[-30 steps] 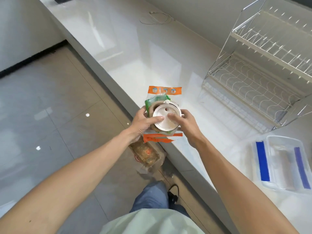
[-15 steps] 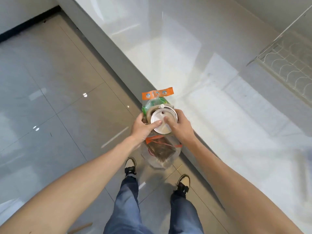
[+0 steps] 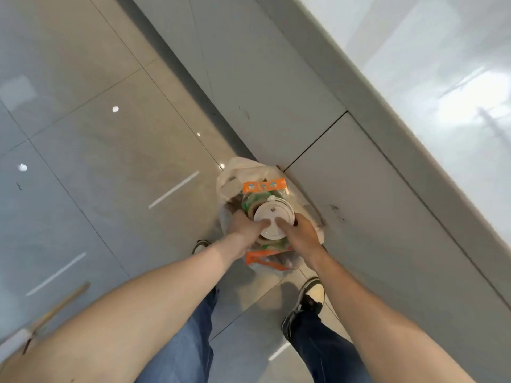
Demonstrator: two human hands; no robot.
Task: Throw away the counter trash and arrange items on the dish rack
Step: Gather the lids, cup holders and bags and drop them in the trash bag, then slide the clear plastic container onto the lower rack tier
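Note:
I hold a bundle of trash low over the floor: a paper cup with a white plastic lid (image 3: 273,219) lying on an orange-edged clear snack wrapper (image 3: 264,186). My left hand (image 3: 244,226) grips the bundle's left side, thumb on the lid. Gripping its right side is my right hand (image 3: 300,230), whose thumb also presses the lid. Directly beneath it, a white plastic trash bag (image 3: 233,170) stands open on the floor against the cabinet front. The dish rack is out of view.
The grey cabinet front (image 3: 276,87) and the white counter edge (image 3: 414,87) run diagonally on the right. My feet in dark shoes (image 3: 309,302) stand on the glossy tiled floor (image 3: 96,161). A wooden stick (image 3: 58,305) lies at lower left.
I have bent down and lowered the cup and wrapper from counter height to just above the open trash bag. The counter top and dish rack have left the view.

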